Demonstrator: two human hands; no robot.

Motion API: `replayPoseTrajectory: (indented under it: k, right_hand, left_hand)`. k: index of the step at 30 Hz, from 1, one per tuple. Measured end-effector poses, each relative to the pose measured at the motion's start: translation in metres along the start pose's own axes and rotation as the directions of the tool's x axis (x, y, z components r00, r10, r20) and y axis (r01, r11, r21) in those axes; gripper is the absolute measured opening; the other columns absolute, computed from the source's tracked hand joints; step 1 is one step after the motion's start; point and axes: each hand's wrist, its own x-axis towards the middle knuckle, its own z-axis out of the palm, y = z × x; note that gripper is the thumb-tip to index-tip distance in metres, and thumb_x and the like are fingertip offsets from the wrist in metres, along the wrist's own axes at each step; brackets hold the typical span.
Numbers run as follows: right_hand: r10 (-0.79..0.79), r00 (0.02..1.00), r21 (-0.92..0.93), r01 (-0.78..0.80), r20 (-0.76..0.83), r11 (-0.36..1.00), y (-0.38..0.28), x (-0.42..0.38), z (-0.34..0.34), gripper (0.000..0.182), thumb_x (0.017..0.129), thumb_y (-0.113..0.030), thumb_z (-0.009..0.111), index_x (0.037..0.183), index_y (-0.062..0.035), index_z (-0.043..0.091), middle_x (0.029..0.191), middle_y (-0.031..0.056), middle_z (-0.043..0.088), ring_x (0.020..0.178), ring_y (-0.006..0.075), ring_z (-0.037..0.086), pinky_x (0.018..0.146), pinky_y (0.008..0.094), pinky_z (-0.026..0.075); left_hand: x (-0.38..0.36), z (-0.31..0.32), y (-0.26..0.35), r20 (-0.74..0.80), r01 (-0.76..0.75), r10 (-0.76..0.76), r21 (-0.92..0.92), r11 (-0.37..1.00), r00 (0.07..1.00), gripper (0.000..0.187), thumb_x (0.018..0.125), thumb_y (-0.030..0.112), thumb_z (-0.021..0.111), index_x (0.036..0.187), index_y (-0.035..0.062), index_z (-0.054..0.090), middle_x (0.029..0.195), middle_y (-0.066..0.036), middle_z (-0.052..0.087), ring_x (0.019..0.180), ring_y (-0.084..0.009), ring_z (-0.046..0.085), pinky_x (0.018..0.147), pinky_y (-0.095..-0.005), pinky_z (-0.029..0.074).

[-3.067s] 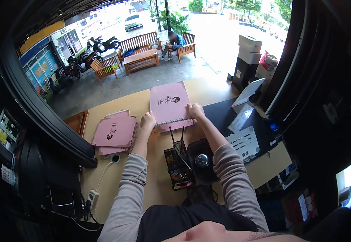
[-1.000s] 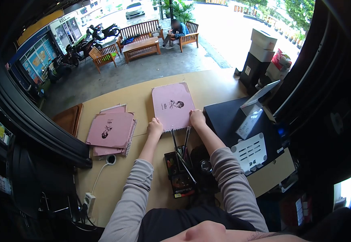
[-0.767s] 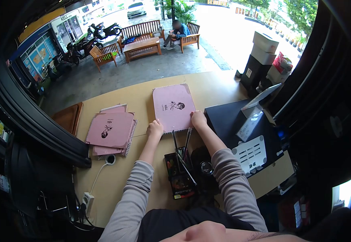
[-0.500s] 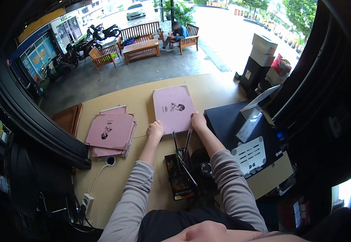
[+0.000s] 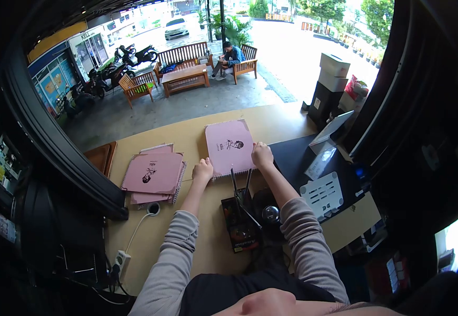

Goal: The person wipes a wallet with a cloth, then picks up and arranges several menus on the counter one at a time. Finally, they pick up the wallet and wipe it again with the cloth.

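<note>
A pink spiral-bound menu book (image 5: 222, 138) with a printed figure and the word KELL lies on the wooden counter in front of me. My left hand (image 5: 202, 169) is closed on its near left corner. On its right edge, near the lower corner, my right hand (image 5: 262, 155) is closed too, fingers curled and partly hidden. To the left is an uneven stack of similar pink menu books (image 5: 160, 164). Between my forearms sits a black box (image 5: 244, 237) with dark upright rods by it.
A cable grommet (image 5: 153, 208) and a white power strip (image 5: 121, 259) are at the left. On the right are a white slotted stand (image 5: 321, 195), a clear sign holder (image 5: 321, 162) and stacked boxes (image 5: 330, 87). Beyond the counter, a person (image 5: 231, 55) sits near a wooden table (image 5: 186, 75).
My view has shifted slightly, so the counter and its things appear a little displaced. Both hands keep hold of the menu book, which has hardly moved on the counter.
</note>
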Motion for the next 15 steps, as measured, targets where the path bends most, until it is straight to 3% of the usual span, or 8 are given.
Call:
replayPoseTrajectory:
  k: [2,4,6,15]
  right_hand:
    - [-0.073,0.981,0.186,0.106,-0.177,0.977,-0.001,-0.001,-0.008,0.035,0.089,-0.025,0.033,0.091,0.0025,0.055,0.094,0.0213,0.056,0.087,0.0335,0.053,0.08,0.0398,0.042]
    - [-0.048,0.973,0.276,0.112,-0.226,0.954,-0.01,-0.01,-0.026,0.033,0.088,-0.023,0.034,0.093,0.0027,0.055,0.094,0.0224,0.056,0.089,0.0358,0.052,0.082,0.0402,0.04]
    - [-0.006,0.951,0.498,0.168,-0.31,0.851,-0.019,-0.012,-0.041,0.032,0.087,-0.021,0.036,0.096,0.0037,0.054,0.095,0.0229,0.056,0.092,0.0356,0.052,0.082,0.0395,0.04]
    - [-0.065,0.91,0.652,0.342,-0.409,0.677,-0.11,-0.051,-0.095,0.025,0.084,-0.016,0.043,0.097,0.0027,0.054,0.092,0.0208,0.057,0.087,0.0311,0.055,0.078,0.0365,0.042]
  left_hand:
    - [-0.005,-0.01,0.002,-0.053,-0.06,0.056,-0.073,0.996,0.997,0.045,0.088,0.036,0.027,0.096,0.0009,0.053,0.094,-0.023,0.058,0.091,-0.0371,0.055,0.08,-0.0447,0.042]
    - [-0.021,-0.033,0.01,-0.082,-0.102,0.094,-0.109,0.989,0.992,0.044,0.088,0.036,0.027,0.096,0.0013,0.053,0.093,-0.023,0.058,0.09,-0.0373,0.055,0.079,-0.0446,0.042]
    - [-0.032,-0.051,0.015,-0.105,-0.132,0.118,-0.144,0.981,0.987,0.044,0.088,0.036,0.027,0.095,0.0018,0.053,0.092,-0.023,0.058,0.09,-0.0374,0.055,0.079,-0.0446,0.042]
    - [-0.074,-0.131,0.013,-0.237,-0.234,0.177,-0.238,0.943,0.955,0.04,0.087,0.036,0.033,0.095,0.0021,0.053,0.093,-0.02,0.059,0.089,-0.0352,0.056,0.077,-0.0419,0.043]
